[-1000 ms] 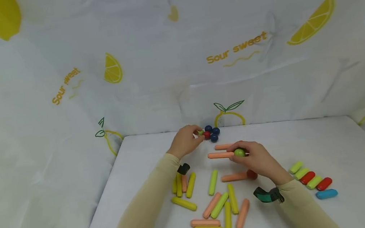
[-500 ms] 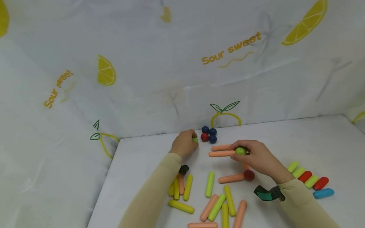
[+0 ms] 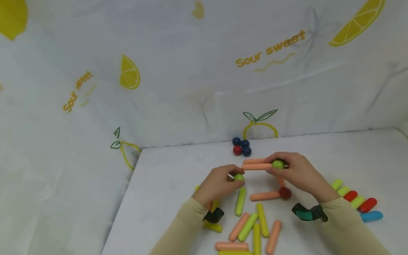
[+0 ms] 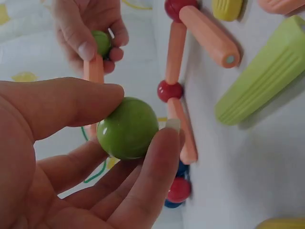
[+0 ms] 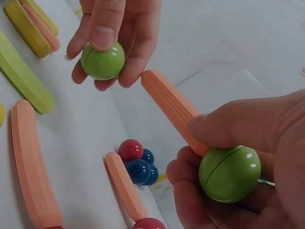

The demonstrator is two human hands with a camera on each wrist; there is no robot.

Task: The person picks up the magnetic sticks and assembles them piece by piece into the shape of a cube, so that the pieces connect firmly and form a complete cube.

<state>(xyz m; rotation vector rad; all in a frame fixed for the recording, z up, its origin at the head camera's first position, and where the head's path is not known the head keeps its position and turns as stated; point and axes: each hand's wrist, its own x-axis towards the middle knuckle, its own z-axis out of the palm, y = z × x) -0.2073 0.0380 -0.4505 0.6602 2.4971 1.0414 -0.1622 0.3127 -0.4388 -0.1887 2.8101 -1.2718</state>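
My left hand [image 3: 221, 182] pinches a glossy green ball [image 4: 127, 128] between thumb and fingers, above the table. To its right, my right hand [image 3: 297, 172] grips a second green ball [image 5: 229, 174], with its thumb along an orange ribbed stick [image 5: 171, 109] that sticks out of that ball. The stick's free end points left, close to the left hand's fingertips. Below the right hand lies a three-sided frame of orange sticks [image 3: 264, 196] joined by red balls [image 4: 170, 90]; the right hand partly hides it in the head view.
Three dark blue balls [image 3: 245, 151] and a red ball [image 3: 237, 150] cluster at the table's back edge. Several loose yellow [image 3: 235, 254], orange [image 3: 274, 237] and lime sticks [image 3: 248, 226] lie in front. Short lime, red and blue sticks [image 3: 371, 216] line the right. A printed white sheet [image 3: 184, 64] hangs behind.
My left hand has brought the green ball from beside the back cluster toward me and rightward, near the stick's free end. My right hand keeps its hold on the ball and stick.
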